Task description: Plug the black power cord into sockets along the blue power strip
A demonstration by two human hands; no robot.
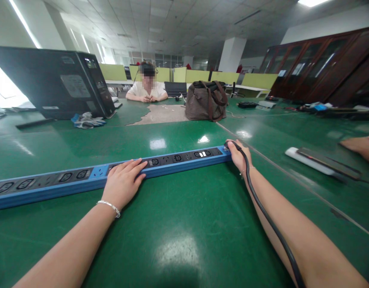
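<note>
A long blue power strip with black sockets along its top lies across the green table, running out of view at the left. My left hand rests flat over its middle, fingers stretched out across the sockets. At the strip's right end, my right hand is closed around the end piece, its fingers partly hidden. From that end a thick black power cord rises over the hand and runs back along my right forearm.
On the left stand a black computer case and a pair of gloves. A brown bag sits at the back. Someone sits across the table. Another person's hand is at the right, near a white bar with a phone-like dark slab.
</note>
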